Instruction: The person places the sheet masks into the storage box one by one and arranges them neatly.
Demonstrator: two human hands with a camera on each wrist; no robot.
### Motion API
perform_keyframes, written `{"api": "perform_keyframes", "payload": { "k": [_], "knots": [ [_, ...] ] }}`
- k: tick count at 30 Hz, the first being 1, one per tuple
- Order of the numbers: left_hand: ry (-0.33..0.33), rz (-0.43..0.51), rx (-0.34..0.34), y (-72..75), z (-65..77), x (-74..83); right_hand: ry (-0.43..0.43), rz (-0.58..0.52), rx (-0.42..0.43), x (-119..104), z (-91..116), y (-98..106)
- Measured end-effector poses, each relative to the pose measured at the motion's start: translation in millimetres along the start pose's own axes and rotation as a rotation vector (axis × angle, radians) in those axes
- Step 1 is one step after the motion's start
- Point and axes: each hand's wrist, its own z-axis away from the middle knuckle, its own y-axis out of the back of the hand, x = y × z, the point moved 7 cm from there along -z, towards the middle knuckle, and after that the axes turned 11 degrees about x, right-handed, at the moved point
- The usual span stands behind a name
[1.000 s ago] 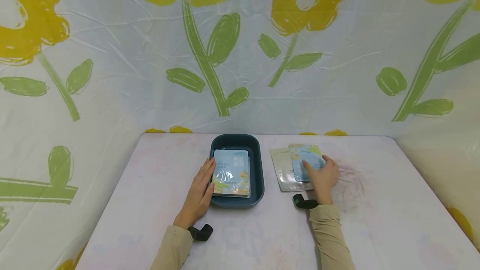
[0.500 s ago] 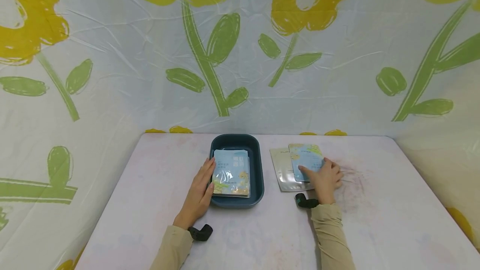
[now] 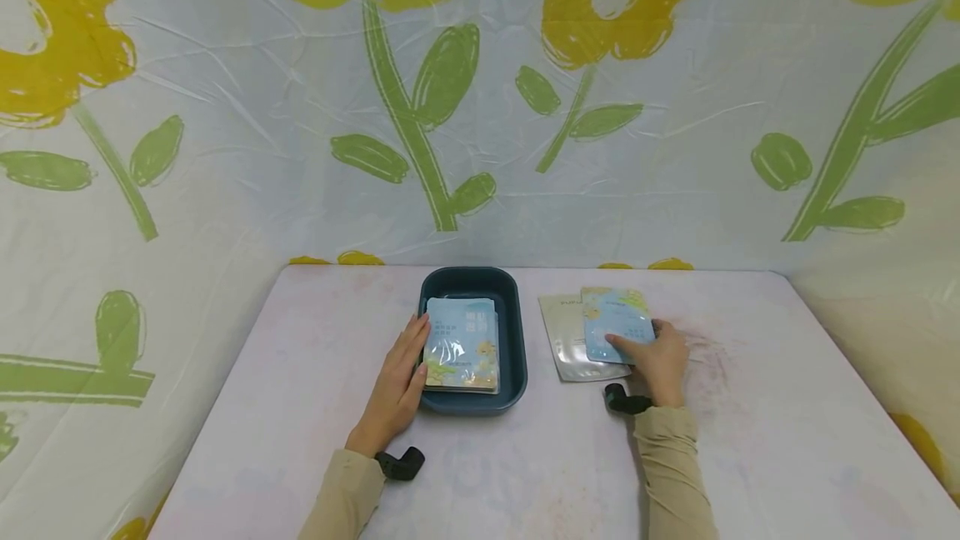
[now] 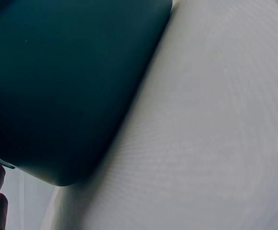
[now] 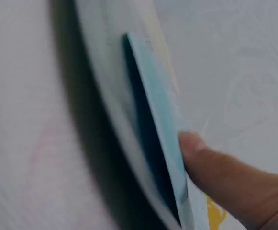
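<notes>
In the head view a dark blue tray [image 3: 512, 357] stands at the table's middle, holding a stack of flat light-blue sachets [image 3: 461, 344]. My left hand [image 3: 393, 382] rests along the tray's left rim, fingers extended, fingertips at the stack's left edge. To the right lies a silver pouch [image 3: 566, 340], partly covered by another light-blue sachet [image 3: 615, 319]. My right hand [image 3: 660, 357] holds that sachet by its right side, thumb on its printed face and fingers at the edge. In the right wrist view the thumb [image 5: 225, 177] presses on the sachet [image 5: 160, 110], whose edge is lifted off the layer beneath.
A pale table [image 3: 525, 473] carries everything. Behind it hangs a cloth printed with flowers [image 3: 487, 148]. The tray's outer wall [image 4: 72, 86] fills much of the left wrist view. Black wrist cameras [image 3: 401, 463] sit on both wrists.
My right hand has shifted slightly to the right, and the blue sachet has slid a little right over the silver pouch. The left hand and the tray stay put.
</notes>
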Motion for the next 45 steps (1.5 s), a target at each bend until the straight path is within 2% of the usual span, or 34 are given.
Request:
{"api": "perform_keyframes", "payload": {
  "k": [4, 17, 24, 28, 30, 34, 37, 45],
  "knots": [
    [-0.006, 0.002, 0.005, 0.4, 0.5, 0.9, -0.02, -0.115, -0.001, 2.6, 0.5, 4.0],
    [-0.019, 0.008, 0.021, 0.6, 0.1, 2.3, -0.028, -0.177, 0.063, 8.7, -0.6, 16.0],
    [0.01, 0.002, -0.003, 0.0, 0.2, 1.3, -0.142, -0.284, 0.128, 18.7, -3.4, 20.2],
    [0.02, 0.003, -0.014, 0.5, -0.2, 1.2, -0.179, -0.374, 0.155, 22.5, -5.9, 22.5],
    [0.026, 0.003, -0.018, 0.7, 0.0, 1.0, -0.202, -0.44, 0.163, 25.1, -7.8, 22.7],
    [0.029, 0.003, -0.023, 0.1, 0.6, -0.4, -0.303, -0.622, 0.156, 31.4, -10.4, 19.9],
    [0.029, 0.005, -0.025, -0.2, 0.4, -0.8, -0.369, -0.717, 0.143, 33.3, -11.1, 17.3],
    [0.024, 0.008, -0.024, 0.4, -0.2, 0.2, -0.389, -0.751, 0.072, 32.6, -12.8, 12.4]
  ]
}}
